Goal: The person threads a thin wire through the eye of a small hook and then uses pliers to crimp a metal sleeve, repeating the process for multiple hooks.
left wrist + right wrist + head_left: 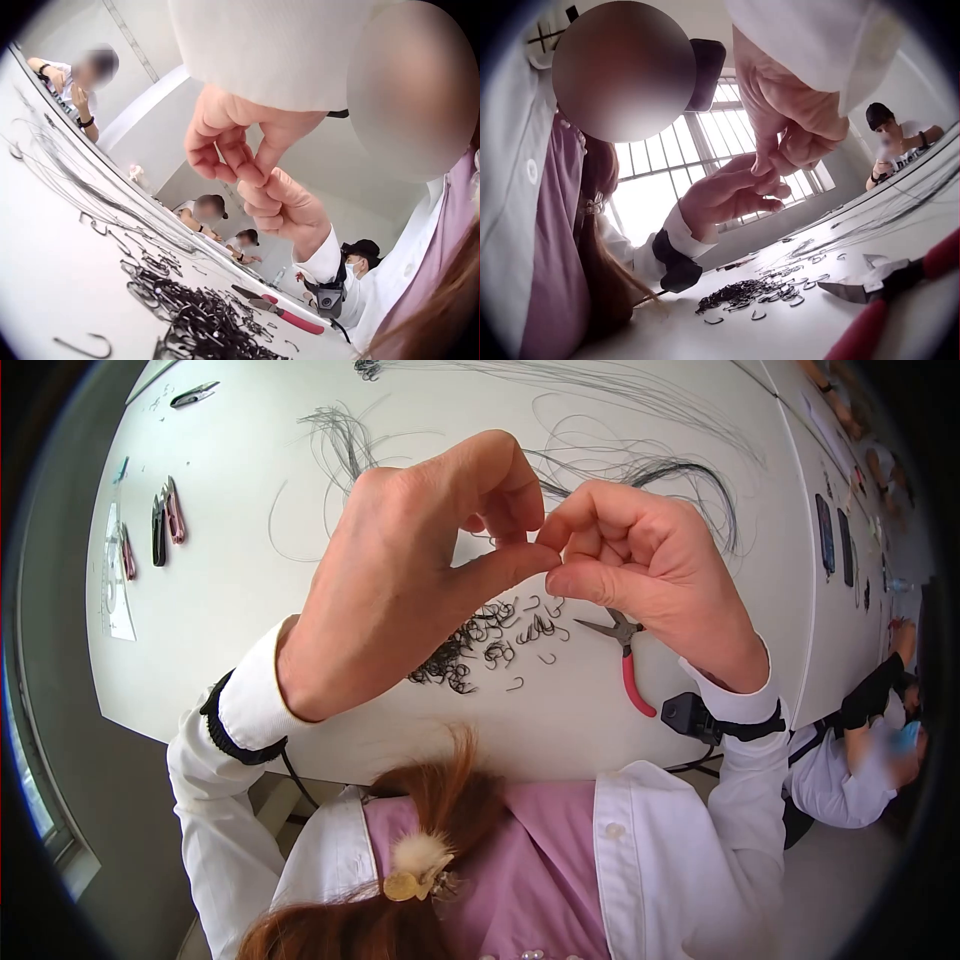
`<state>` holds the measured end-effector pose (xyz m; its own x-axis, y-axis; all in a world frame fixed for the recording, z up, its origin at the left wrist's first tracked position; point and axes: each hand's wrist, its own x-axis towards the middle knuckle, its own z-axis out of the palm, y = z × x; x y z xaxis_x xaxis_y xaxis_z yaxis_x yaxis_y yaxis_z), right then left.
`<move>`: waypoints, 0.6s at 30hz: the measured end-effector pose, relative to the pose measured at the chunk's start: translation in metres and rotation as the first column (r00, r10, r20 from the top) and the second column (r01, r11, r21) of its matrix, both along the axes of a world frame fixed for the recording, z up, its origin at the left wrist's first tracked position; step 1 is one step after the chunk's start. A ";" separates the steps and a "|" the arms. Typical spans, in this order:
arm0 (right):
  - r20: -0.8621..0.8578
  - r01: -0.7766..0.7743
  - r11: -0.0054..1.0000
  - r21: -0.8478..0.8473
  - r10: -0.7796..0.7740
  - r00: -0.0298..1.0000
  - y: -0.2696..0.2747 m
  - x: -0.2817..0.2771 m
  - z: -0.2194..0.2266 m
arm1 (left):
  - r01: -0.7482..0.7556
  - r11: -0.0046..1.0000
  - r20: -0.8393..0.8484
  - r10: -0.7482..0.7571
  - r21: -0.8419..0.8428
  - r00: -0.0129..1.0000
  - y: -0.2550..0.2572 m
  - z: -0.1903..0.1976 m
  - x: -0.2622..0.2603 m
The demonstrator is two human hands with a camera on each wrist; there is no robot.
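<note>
My left hand and right hand meet above the table, thumbs and index fingers pinched together fingertip to fingertip. Whatever tiny thing they pinch is hidden by the fingers, and I cannot tell its kind. Below them lies a pile of black fishing hooks, with several loose hooks scattered on its right side. Red-handled pliers rest on the table under the right wrist, jaws spread. Behind the hands, a dark bundle of fishing line curves across the tabletop.
Another bundle of line lies at the back, partly behind the left hand. Thread snips, more black snips and a clear ruler lie on the left. Two phones are at far right, where other people sit.
</note>
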<state>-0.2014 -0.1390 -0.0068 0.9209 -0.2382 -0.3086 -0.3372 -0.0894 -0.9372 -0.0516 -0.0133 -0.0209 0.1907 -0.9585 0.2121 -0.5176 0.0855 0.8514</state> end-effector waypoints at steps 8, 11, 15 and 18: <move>0.112 -0.012 0.966 -0.258 0.043 0.993 -0.014 -0.011 0.000 | 0.117 0.978 -0.141 -0.093 0.171 0.986 -0.013 0.003 -0.007; 0.167 0.017 0.887 -0.462 0.068 0.984 -0.029 -0.017 -0.002 | 0.097 0.973 -0.119 -0.073 0.211 0.990 -0.019 0.003 -0.008; 0.274 0.202 0.816 -0.542 -0.055 0.960 -0.047 -0.021 0.003 | 0.122 0.986 0.282 -0.150 0.113 0.948 -0.029 -0.012 -0.007; 0.355 0.201 0.777 -0.596 0.030 0.934 -0.051 -0.023 0.012 | 0.171 0.981 0.411 -0.192 0.088 0.891 -0.037 -0.024 -0.013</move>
